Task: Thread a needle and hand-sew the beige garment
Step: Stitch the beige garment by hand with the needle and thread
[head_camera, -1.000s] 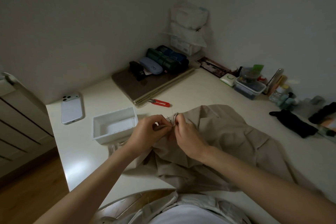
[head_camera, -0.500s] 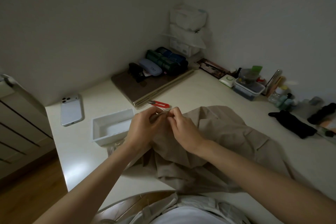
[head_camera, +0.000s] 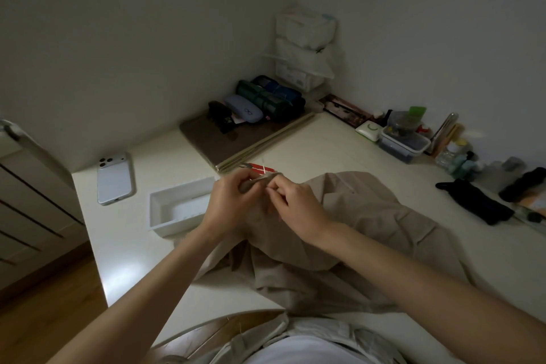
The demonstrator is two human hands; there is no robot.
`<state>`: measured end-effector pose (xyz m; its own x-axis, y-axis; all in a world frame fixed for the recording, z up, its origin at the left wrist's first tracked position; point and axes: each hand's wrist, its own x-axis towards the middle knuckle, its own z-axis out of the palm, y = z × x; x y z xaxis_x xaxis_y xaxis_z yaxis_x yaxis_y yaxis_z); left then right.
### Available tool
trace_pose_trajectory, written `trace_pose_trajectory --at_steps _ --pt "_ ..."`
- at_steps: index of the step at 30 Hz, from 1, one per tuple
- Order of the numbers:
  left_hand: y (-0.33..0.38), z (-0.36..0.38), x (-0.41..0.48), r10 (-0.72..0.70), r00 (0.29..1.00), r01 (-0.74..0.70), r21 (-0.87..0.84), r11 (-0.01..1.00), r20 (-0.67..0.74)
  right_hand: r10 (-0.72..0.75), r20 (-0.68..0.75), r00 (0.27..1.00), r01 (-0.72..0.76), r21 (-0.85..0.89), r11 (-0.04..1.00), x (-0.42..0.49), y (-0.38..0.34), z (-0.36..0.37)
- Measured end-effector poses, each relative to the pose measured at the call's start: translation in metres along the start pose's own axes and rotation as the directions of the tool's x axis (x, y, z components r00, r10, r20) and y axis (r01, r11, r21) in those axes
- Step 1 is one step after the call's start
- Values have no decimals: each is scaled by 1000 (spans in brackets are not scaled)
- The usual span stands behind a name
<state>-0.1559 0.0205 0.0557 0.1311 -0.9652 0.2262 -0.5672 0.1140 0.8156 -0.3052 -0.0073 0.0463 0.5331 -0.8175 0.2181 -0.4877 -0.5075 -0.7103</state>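
Hands: left hand (head_camera: 233, 205) and right hand (head_camera: 297, 205) pinched the beige garment (head_camera: 384, 216).
Risk: fold might have slipped, pricking a finger (needle unseen).

The tray (head_camera: 174, 227) sits left of the garment (head_camera: 384, 216), the phone (head_camera: 115, 179) farther left, the snips (head_camera: 261, 168) behind.

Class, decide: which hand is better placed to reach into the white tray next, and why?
Probably the left. The left hand holds the beige garment right beside the white tray; the right hand, also pinching fabric, would have to cross it.
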Motion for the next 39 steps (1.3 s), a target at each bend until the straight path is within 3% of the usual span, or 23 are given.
trace_pose_trajectory --at_steps 6,15,18,24,30,34,39 --pt "5 -2 -1 -92 995 98 -135 986 44 -7 8 1000 7 12 1000 4 -5 -1" --pt "-8 -13 13 -136 986 141 40 989 -99 -69 202 977 100 -150 984 -9 4 0" --pt "-18 -17 17 -137 984 148 92 985 -115 53 327 944 31 -246 969 -22 24 -4" --pt "-21 -17 22 -127 983 145 137 980 -133 244 347 906 -159 -254 954 -42 59 -13" --pt "-21 -19 27 -113 985 134 158 978 -134 333 407 851 -228 -285 931 -63 73 -20" --pt "-21 -15 28 -108 986 128 164 978 -128 274 366 889 -194 -241 951 -65 80 -18" --pt "-20 -13 29 -72 993 86 153 985 -95 -34 187 982 91 -306 948 -55 66 -19"
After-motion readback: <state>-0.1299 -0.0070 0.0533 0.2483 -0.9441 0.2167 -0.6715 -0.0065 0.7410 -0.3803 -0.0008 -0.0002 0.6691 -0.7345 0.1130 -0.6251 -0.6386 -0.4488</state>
